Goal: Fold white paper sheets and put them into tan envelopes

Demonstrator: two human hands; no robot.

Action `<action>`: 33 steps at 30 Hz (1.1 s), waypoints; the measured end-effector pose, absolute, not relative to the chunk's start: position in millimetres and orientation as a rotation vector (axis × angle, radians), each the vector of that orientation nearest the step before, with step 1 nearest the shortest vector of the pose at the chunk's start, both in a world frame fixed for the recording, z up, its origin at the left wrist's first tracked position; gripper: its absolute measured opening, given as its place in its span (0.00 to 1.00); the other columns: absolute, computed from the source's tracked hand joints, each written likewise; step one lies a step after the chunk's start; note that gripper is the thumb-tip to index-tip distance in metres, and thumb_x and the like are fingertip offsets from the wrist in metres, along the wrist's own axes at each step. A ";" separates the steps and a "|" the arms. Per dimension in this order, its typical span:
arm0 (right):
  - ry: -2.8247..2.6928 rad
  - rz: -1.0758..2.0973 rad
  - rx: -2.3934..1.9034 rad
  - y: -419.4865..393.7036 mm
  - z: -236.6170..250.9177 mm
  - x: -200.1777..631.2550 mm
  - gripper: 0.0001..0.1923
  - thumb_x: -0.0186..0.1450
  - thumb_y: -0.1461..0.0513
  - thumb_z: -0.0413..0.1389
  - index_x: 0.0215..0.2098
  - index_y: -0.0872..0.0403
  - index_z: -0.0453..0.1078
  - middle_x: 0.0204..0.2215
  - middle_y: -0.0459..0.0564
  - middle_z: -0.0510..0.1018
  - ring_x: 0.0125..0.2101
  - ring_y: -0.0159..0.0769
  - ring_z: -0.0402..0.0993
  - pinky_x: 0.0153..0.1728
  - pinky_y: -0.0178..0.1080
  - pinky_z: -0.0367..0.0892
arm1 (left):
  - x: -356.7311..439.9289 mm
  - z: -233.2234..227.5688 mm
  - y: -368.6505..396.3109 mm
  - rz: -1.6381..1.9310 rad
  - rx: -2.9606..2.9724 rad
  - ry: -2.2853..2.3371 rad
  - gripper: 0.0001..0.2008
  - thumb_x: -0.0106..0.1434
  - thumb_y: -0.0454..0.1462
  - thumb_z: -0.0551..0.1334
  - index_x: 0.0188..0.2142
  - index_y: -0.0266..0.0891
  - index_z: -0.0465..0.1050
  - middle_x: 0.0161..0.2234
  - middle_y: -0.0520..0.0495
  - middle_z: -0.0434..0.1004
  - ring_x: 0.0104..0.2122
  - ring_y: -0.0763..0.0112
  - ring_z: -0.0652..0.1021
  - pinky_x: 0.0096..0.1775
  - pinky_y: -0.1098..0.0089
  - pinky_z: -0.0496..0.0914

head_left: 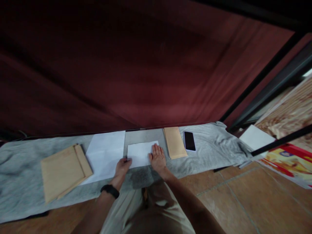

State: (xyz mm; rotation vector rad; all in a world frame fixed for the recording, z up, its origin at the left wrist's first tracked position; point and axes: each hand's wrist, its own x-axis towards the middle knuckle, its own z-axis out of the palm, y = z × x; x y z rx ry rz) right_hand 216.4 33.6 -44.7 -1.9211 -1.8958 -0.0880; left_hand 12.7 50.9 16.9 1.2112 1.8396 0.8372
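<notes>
Small white paper (139, 153): lies flat between the two hands, under the right palm's edge and at the left fingertips. Number of layers cannot be told.

Left hand (123, 167): fingers curled in, thumb over the paper's left edge near its lower corner, apparently a pinch; fingers beneath hidden. Right hand (158, 159): spread flat, palm down on the paper's right end, pressing rather than gripping.

Handling (judged): very light, limp across its width, a little firmer if doubled. Likely to slide under a dry palm and to crease or tear if tugged. Best hold: thumb and finger at a side edge or corner, the other hand flat as a weight.

Just left of the left hand: large white sheet (105, 154). Farther left: stack of brown envelopes (62, 170), overlapping the sheet's edge.

Just right of the right hand: brown envelope (175, 142), probably stiffer than the paper. Beyond it, a dark-screened phone (189, 141). Beneath all: grey cloth (212, 151), soft and wrinkled, a yielding base for pressing.
</notes>
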 end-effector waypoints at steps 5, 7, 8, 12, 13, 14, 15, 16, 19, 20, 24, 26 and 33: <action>-1.888 -0.064 -1.913 35.4 -38.6 211.0 0.28 0.76 0.57 0.48 0.69 0.63 0.60 0.68 0.66 0.62 0.69 0.49 0.59 0.68 0.54 0.52 | 12.3 31.4 43.3 0.806 1.039 1.775 0.08 0.53 0.40 0.66 0.28 0.39 0.71 0.22 0.52 0.73 0.23 0.68 0.77 0.23 0.72 0.68; -1.910 -0.055 -1.883 33.9 -36.5 201.9 0.28 0.77 0.56 0.47 0.70 0.61 0.59 0.69 0.63 0.61 0.69 0.47 0.58 0.68 0.53 0.53 | 14.7 32.4 40.3 0.777 0.989 1.756 0.08 0.54 0.39 0.66 0.29 0.39 0.69 0.22 0.53 0.72 0.18 0.71 0.75 0.20 0.73 0.66; -1.939 -0.050 -1.848 32.3 -36.2 196.4 0.28 0.77 0.56 0.46 0.70 0.60 0.58 0.70 0.61 0.60 0.69 0.46 0.57 0.68 0.52 0.53 | 16.3 32.0 39.0 0.763 0.971 1.747 0.07 0.55 0.38 0.66 0.29 0.39 0.69 0.22 0.53 0.73 0.17 0.72 0.74 0.19 0.74 0.65; -2.074 -0.025 -1.690 22.9 -39.1 180.6 0.27 0.77 0.54 0.48 0.70 0.55 0.60 0.70 0.56 0.62 0.69 0.44 0.59 0.68 0.50 0.54 | 21.1 27.6 36.0 0.718 0.925 1.725 0.04 0.59 0.35 0.63 0.32 0.39 0.68 0.22 0.54 0.73 0.16 0.72 0.75 0.19 0.75 0.65; -2.086 -0.023 -1.680 20.8 -40.3 180.4 0.27 0.77 0.54 0.48 0.69 0.56 0.61 0.69 0.56 0.62 0.68 0.45 0.59 0.67 0.51 0.55 | 21.5 26.4 36.0 0.703 0.916 1.725 0.03 0.60 0.34 0.62 0.32 0.40 0.67 0.21 0.54 0.73 0.16 0.71 0.75 0.19 0.74 0.66; -2.089 -0.025 -1.683 19.1 -41.5 181.9 0.27 0.76 0.54 0.49 0.69 0.56 0.61 0.69 0.57 0.63 0.68 0.45 0.60 0.67 0.51 0.56 | 21.6 25.4 36.1 0.691 0.908 1.725 0.03 0.60 0.34 0.62 0.32 0.40 0.67 0.20 0.55 0.72 0.16 0.70 0.76 0.19 0.74 0.67; -2.089 -0.031 -1.690 17.8 -42.7 185.2 0.27 0.76 0.55 0.49 0.69 0.56 0.61 0.69 0.58 0.64 0.68 0.45 0.60 0.66 0.51 0.56 | 21.5 24.5 36.4 0.680 0.903 1.725 0.03 0.60 0.34 0.62 0.32 0.40 0.67 0.19 0.55 0.72 0.16 0.69 0.76 0.20 0.73 0.68; -2.085 -0.040 -1.701 16.9 -43.7 190.0 0.27 0.76 0.55 0.49 0.70 0.56 0.60 0.68 0.59 0.64 0.68 0.45 0.60 0.66 0.51 0.56 | 21.1 23.6 36.7 0.673 0.898 1.724 0.04 0.61 0.34 0.62 0.32 0.41 0.67 0.18 0.55 0.71 0.16 0.69 0.76 0.20 0.73 0.69; -2.070 -0.079 -1.747 15.2 -46.4 210.2 0.28 0.76 0.55 0.48 0.70 0.58 0.59 0.68 0.60 0.64 0.68 0.45 0.59 0.66 0.51 0.56 | 19.5 21.5 36.9 0.674 0.878 1.717 0.04 0.62 0.34 0.61 0.32 0.41 0.66 0.18 0.56 0.71 0.17 0.69 0.77 0.20 0.73 0.70; -2.063 -0.093 -1.764 14.5 -47.0 217.4 0.28 0.76 0.55 0.48 0.70 0.58 0.59 0.68 0.60 0.64 0.68 0.45 0.59 0.66 0.51 0.56 | 19.0 20.8 36.8 0.680 0.868 1.709 0.04 0.62 0.34 0.61 0.32 0.41 0.66 0.19 0.56 0.71 0.17 0.69 0.77 0.21 0.73 0.70; -2.028 -0.124 -1.824 10.2 -45.4 237.1 0.28 0.76 0.57 0.47 0.70 0.62 0.59 0.67 0.63 0.65 0.67 0.47 0.61 0.66 0.52 0.57 | 17.6 17.8 35.6 0.726 0.812 1.655 0.06 0.61 0.34 0.63 0.32 0.41 0.65 0.21 0.56 0.73 0.19 0.69 0.79 0.23 0.73 0.73; -1.998 -0.130 -1.858 6.2 -40.5 236.6 0.27 0.76 0.58 0.47 0.69 0.65 0.60 0.67 0.65 0.65 0.67 0.48 0.60 0.66 0.52 0.57 | 18.1 16.5 33.9 0.773 0.779 1.629 0.07 0.60 0.33 0.64 0.32 0.41 0.65 0.22 0.56 0.73 0.19 0.69 0.79 0.24 0.71 0.75; -2.188 0.059 -1.588 -20.5 -16.8 200.3 0.33 0.73 0.59 0.49 0.74 0.59 0.51 0.72 0.57 0.56 0.72 0.46 0.48 0.70 0.55 0.49 | 28.5 15.6 10.7 0.977 0.788 1.507 0.06 0.60 0.33 0.64 0.33 0.40 0.67 0.29 0.50 0.80 0.29 0.64 0.84 0.38 0.61 0.82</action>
